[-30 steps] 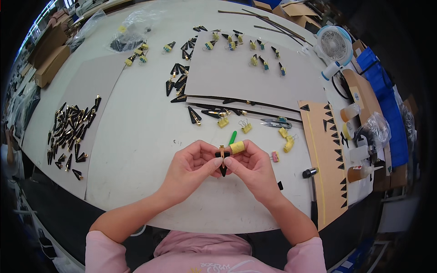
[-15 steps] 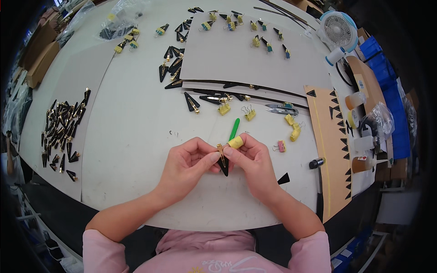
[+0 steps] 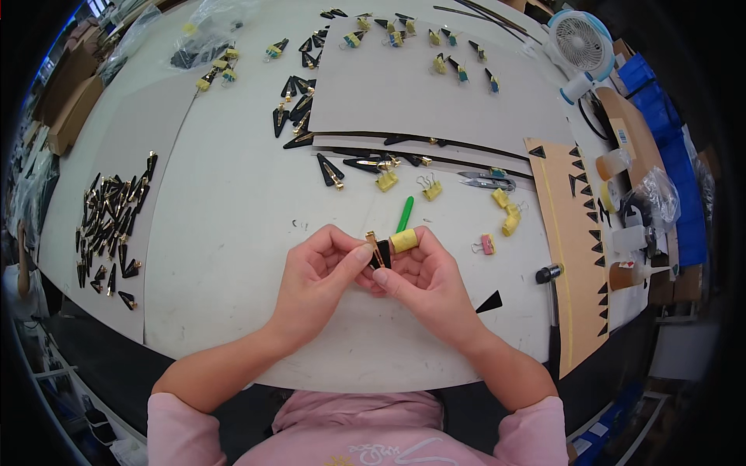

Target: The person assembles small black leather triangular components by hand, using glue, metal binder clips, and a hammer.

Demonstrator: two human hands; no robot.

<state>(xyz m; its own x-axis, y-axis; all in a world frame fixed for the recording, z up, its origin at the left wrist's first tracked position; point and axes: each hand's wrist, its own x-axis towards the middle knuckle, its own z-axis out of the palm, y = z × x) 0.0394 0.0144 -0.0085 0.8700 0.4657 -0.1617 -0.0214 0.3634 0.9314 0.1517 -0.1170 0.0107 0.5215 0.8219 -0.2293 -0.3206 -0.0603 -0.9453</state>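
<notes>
A black and gold hair clip (image 3: 374, 247) is held between my two hands above the near part of the table. My left hand (image 3: 317, 273) pinches it from the left, thumb on its face near the gold end. From the right, my right hand (image 3: 429, 281) has its thumb at the clip's lower end, hiding the tip. A yellow wrap (image 3: 403, 240) covers the right index finger. Just beyond the fingers lies a green stick-like tool (image 3: 406, 213). A loose black triangle (image 3: 489, 301) rests to the right of my right hand.
Many hair clips (image 3: 113, 221) are heaped at left. Clamped pieces stand on the grey board (image 3: 420, 101). Yellow binder clips (image 3: 386, 181), a pink one (image 3: 485, 245) and snips (image 3: 488, 182) lie beyond my hands. At right are a tan strip (image 3: 571, 311), bottles (image 3: 625, 275) and a fan (image 3: 580, 40).
The clip has turned in my fingers. My right thumb has slid down over its pointed end, which showed before. The whole view has shifted slightly.
</notes>
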